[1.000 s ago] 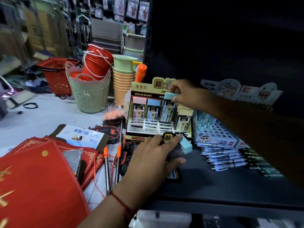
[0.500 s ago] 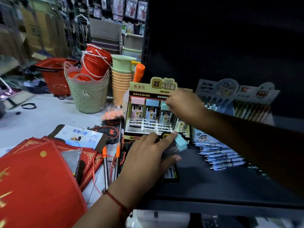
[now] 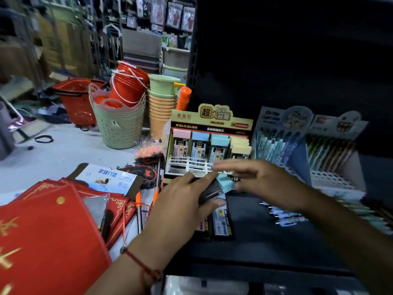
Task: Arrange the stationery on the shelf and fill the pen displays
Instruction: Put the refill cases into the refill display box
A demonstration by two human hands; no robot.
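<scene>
Lead refill boxes (image 3: 212, 191) are sitting as a small stack in the left hand (image 3: 180, 207), long axis running from lower left to upper right, blue caps pointing twd the display box (image 3: 209, 143) at the back. Left fingers are curling round the stack, thumb on top, gripping it just above the dark shelf (image 3: 265, 241). Right hand (image 3: 261, 182) is hovering w/ fingers spread & blurred right at the blue cap end; can't tell if it's touching or pinching anything. Display box is standing upright on the shelf w/ 4 columns of refill boxes: pink, blue, teal, yellow caps. 2 more refill boxes (image 3: 220, 220) are lying flat on the shelf under the left hand. 2 pen stands (image 3: 308, 150) are standing to the right, approx 5 loose pens (image 3: 285, 216) lying in front of them.
</scene>
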